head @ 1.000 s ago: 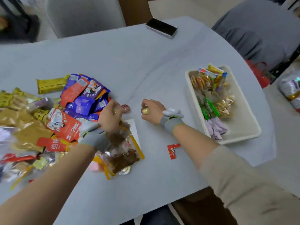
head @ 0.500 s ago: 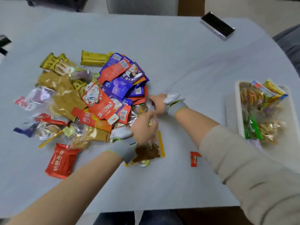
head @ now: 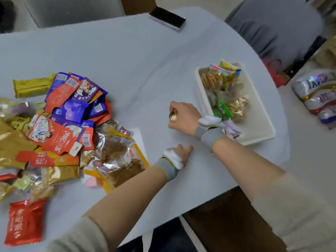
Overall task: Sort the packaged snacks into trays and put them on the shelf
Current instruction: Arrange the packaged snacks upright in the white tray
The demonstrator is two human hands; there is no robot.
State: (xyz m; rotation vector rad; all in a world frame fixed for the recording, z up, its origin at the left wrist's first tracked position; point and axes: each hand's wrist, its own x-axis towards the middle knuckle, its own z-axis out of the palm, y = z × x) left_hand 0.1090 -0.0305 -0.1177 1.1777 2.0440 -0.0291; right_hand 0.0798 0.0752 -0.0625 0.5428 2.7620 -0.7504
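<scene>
gold snack gripped in curled right hand | left hand on table, grip unclear

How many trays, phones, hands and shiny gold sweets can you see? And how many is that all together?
Tray: 1
Phone: 1
Hands: 2, the left hand and the right hand
Gold sweet: 1, held in the right hand
Total: 5
</scene>
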